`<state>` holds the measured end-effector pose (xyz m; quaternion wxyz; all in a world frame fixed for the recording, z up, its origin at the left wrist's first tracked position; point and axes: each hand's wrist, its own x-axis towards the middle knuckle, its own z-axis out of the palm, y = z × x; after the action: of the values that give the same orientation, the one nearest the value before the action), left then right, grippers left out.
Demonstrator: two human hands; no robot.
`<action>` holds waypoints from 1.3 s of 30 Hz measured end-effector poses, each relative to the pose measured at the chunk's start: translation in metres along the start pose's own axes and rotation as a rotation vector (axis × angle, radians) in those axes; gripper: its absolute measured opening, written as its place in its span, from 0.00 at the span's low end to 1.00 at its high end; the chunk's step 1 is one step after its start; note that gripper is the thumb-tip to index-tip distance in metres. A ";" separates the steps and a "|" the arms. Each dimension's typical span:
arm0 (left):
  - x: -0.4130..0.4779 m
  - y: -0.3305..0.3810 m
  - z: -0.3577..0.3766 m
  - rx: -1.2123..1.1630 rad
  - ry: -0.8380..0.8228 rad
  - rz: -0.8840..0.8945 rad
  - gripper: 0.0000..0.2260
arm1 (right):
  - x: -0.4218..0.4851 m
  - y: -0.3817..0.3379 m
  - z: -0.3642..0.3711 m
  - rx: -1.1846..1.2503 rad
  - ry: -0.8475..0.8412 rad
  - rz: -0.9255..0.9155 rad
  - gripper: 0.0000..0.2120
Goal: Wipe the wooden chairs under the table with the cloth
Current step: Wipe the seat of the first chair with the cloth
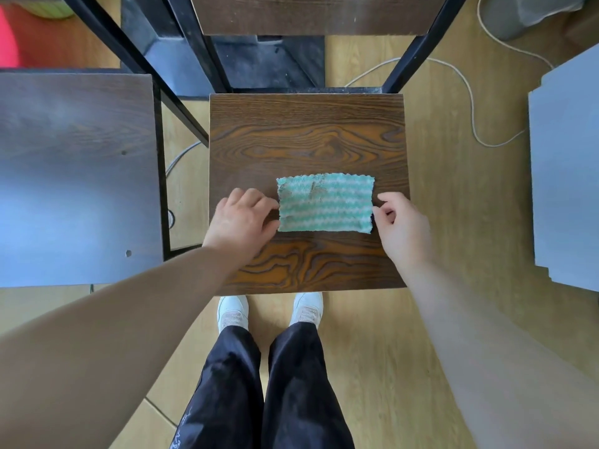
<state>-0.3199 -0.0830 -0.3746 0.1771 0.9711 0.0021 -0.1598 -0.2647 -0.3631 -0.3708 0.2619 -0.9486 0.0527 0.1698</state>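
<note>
A dark wooden chair seat with strong grain stands in front of me on black metal legs. A green-and-white striped cloth, stained grey near its upper left, lies flat on the front half of the seat. My left hand is at the cloth's left edge, its curled fingertips and thumb pinching that edge. My right hand hovers at the cloth's right edge with loosely curled fingers. Its thumb tip just reaches the edge and does not grip it.
A second chair seat stands close on the left, and a grey board on the right. The chair's backrest and black frame bars rise ahead. A white cable lies on the wood floor. My shoes touch the seat's front.
</note>
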 end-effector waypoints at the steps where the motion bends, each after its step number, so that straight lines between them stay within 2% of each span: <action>1: 0.000 -0.002 -0.004 0.022 0.018 -0.044 0.17 | 0.001 -0.005 0.001 0.039 0.015 0.094 0.14; 4: 0.001 -0.009 -0.011 0.075 0.032 -0.178 0.24 | 0.007 -0.016 0.010 0.152 0.002 0.327 0.18; 8: 0.002 -0.016 -0.009 0.118 -0.004 -0.223 0.30 | 0.015 -0.030 0.015 0.278 -0.010 0.471 0.17; 11: -0.001 -0.021 -0.007 0.144 -0.020 -0.235 0.31 | 0.017 -0.034 0.014 0.318 -0.058 0.501 0.13; 16: -0.013 -0.030 -0.007 0.186 -0.024 -0.218 0.31 | 0.008 -0.037 0.012 0.363 -0.072 0.470 0.15; 19: -0.019 -0.036 -0.008 0.176 -0.017 -0.228 0.31 | 0.004 -0.042 0.012 0.489 -0.031 0.510 0.15; 20: -0.021 -0.038 -0.009 0.171 -0.011 -0.232 0.31 | 0.003 -0.045 0.012 0.526 -0.017 0.488 0.14; 22: -0.024 -0.042 -0.010 0.175 -0.008 -0.235 0.31 | -0.001 -0.056 0.016 0.499 -0.008 0.328 0.12; 24: -0.026 -0.046 -0.012 0.187 -0.011 -0.226 0.31 | -0.005 -0.073 0.023 0.397 -0.053 0.120 0.10; 26: -0.028 -0.049 -0.013 0.185 -0.014 -0.223 0.31 | -0.009 -0.089 0.034 0.342 -0.150 -0.004 0.09; 29: -0.031 -0.053 -0.014 0.188 -0.017 -0.226 0.31 | -0.011 -0.101 0.048 0.318 -0.325 -0.040 0.07; 30: -0.032 -0.053 -0.015 0.191 -0.016 -0.225 0.31 | -0.011 -0.101 0.050 0.291 -0.331 -0.042 0.07; 32: -0.033 -0.053 -0.015 0.186 -0.014 -0.222 0.31 | -0.010 -0.097 0.051 0.228 -0.218 -0.041 0.08; 35: -0.034 -0.054 -0.015 0.177 -0.017 -0.220 0.31 | -0.008 -0.089 0.056 0.111 -0.028 -0.089 0.12; 39: -0.033 -0.052 -0.013 0.164 -0.019 -0.228 0.30 | -0.005 -0.095 0.070 -0.091 -0.134 -0.180 0.27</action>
<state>-0.3505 -0.0277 -0.3708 0.0778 0.9743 0.0978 -0.1876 -0.2722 -0.2452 -0.3800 0.2356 -0.9469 -0.0583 0.2108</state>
